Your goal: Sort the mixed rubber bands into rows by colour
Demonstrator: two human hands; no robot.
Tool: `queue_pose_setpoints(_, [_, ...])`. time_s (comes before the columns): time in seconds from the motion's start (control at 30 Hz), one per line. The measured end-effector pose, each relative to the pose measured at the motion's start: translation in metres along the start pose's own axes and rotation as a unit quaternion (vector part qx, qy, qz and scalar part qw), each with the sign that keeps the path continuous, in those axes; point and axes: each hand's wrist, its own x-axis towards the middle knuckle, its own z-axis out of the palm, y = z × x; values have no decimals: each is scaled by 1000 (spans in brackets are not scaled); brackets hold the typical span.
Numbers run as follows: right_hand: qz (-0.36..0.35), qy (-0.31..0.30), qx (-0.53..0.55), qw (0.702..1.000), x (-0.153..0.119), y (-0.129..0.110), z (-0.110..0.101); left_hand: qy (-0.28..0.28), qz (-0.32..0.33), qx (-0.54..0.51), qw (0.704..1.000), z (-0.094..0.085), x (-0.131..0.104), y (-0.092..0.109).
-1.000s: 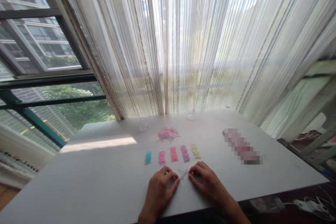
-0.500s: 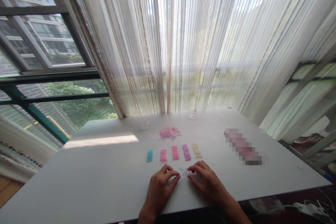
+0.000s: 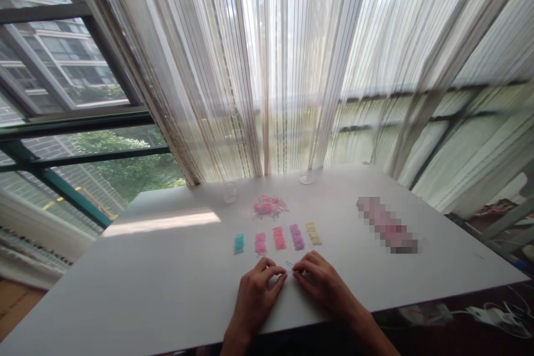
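Note:
My left hand rests at the table's near side, thumb and index fingertip pinched together. Opposite it, my right hand is pinched the same way, its fingertips a small gap from the left ones. What either pinch holds is too small to make out. A thin teal piece, shaped like a paper clip, shows just beyond the fingertips. Past the hands lie small sorted groups in a row: teal, pink, coral, purple and yellow.
A loose mixed pile of pink and teal pieces lies behind the row. A clear cup and a clear round dish stand near the back edge. A blurred-out pink object lies on the white table at right.
My right hand has moved left, toward the left fingertips, and its thumb and index finger have closed together. My left hand is nearly still. The view has shifted slightly.

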Motion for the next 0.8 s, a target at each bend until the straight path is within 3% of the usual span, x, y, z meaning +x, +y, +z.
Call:
queue_pose_setpoints(0.5, [28,23,30,999,-1,-5,-3,-4,0,-5,1000,-1,-1,0])
queue_pose_setpoints(0.8, [51,52,-46,996,13,18,-28,-21,-13,20,999,1,1,2])
